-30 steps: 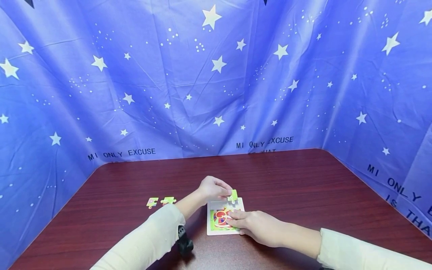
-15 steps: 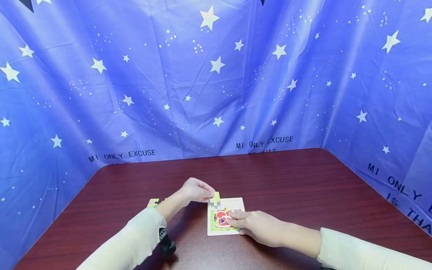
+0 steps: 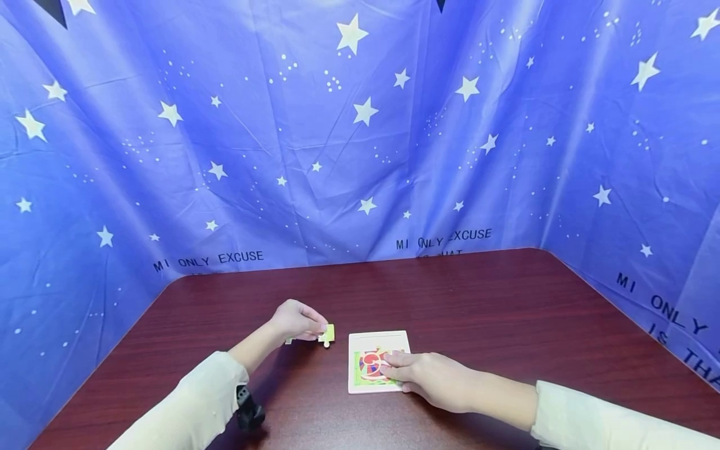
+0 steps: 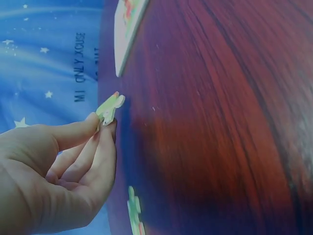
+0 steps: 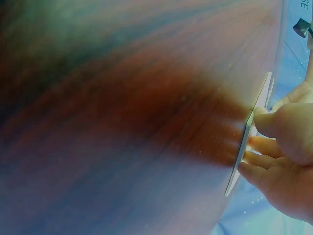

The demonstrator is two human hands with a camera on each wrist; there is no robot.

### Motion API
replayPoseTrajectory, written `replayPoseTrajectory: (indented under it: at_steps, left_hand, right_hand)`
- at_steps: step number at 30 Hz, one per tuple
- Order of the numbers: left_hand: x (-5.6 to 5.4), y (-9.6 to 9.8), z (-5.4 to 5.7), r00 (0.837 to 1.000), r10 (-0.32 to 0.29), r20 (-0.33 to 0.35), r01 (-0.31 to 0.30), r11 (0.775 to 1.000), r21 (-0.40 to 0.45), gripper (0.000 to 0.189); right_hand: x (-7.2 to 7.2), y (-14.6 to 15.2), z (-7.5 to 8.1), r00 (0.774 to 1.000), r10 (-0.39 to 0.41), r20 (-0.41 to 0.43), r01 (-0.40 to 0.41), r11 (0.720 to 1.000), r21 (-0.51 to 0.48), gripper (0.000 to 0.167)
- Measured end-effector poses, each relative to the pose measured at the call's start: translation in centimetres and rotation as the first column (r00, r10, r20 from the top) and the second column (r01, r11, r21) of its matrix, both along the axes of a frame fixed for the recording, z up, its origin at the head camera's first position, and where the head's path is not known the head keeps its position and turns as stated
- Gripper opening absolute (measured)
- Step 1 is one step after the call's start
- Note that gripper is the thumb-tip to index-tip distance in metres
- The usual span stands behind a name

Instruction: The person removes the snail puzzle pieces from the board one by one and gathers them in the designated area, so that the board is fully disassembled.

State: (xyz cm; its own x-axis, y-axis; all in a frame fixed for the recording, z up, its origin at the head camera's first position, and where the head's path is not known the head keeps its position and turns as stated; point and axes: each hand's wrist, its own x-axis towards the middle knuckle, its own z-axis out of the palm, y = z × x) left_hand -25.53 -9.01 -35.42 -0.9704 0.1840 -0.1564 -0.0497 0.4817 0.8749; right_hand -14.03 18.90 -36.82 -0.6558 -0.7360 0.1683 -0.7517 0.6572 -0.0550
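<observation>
My left hand [image 3: 295,320] pinches a yellow-green jigsaw piece [image 3: 329,332] between thumb and fingertips, left of the puzzle tray. The left wrist view shows this piece [image 4: 108,110] tilted above the tabletop. On the table lies the white-rimmed tray [image 3: 360,340], with a red, blue and green picture in its lower part and a pale bare strip across the top. My right hand [image 3: 435,378] holds the tray's right side, two fingers lying over the picture. From the right wrist, the tray's edge [image 5: 265,90] appears side-on against the thumb and fingertips.
Another green piece [image 4: 133,210] lies on the table below the left hand, mostly hidden by that hand in the head view. The dark red wood-grain table [image 3: 478,312] ends at a blue star-printed curtain [image 3: 315,125] behind and on both sides.
The left hand has carried its piece leftward from above the tray's top to the table left of it, covering the loose pieces there. The right hand has stayed on the tray.
</observation>
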Motion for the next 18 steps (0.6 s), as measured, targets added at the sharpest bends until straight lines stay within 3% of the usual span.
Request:
replayPoseTrajectory:
  at_steps: [4,6,12,15,18]
  left_hand:
    - [-0.17,-0.32,-0.17,0.997,0.022,-0.076,-0.029,0.995,-0.095,0.008]
    - [-0.29,-0.45,-0.22,0.990,0.003,-0.141,-0.028,0.985,-0.172,0.006]
    - [-0.67,-0.71,-0.38,0.938,-0.108,-0.330,-0.029,0.922,-0.385,0.004]
    - [-0.78,-0.80,-0.54,0.927,-0.124,-0.353,-0.034,0.912,-0.409,0.005]
    - [-0.79,-0.90,-0.76,0.929,-0.115,-0.351,-0.039,0.914,-0.405,0.008]
  right_hand:
    - [0.02,0.00,0.04,1.000,-0.003,0.010,0.003,1.000,-0.002,0.040]
    - [0.03,-0.02,0.06,1.000,-0.005,0.012,0.005,1.000,-0.002,0.040]
    - [-0.01,0.01,-0.15,1.000,-0.002,-0.007,0.002,1.000,0.004,0.040]
    - [-0.06,0.05,-0.25,1.000,0.000,-0.015,0.000,1.000,0.007,0.041]
    - [-0.08,0.10,-0.24,1.000,-0.003,-0.004,0.003,1.000,0.002,0.041]
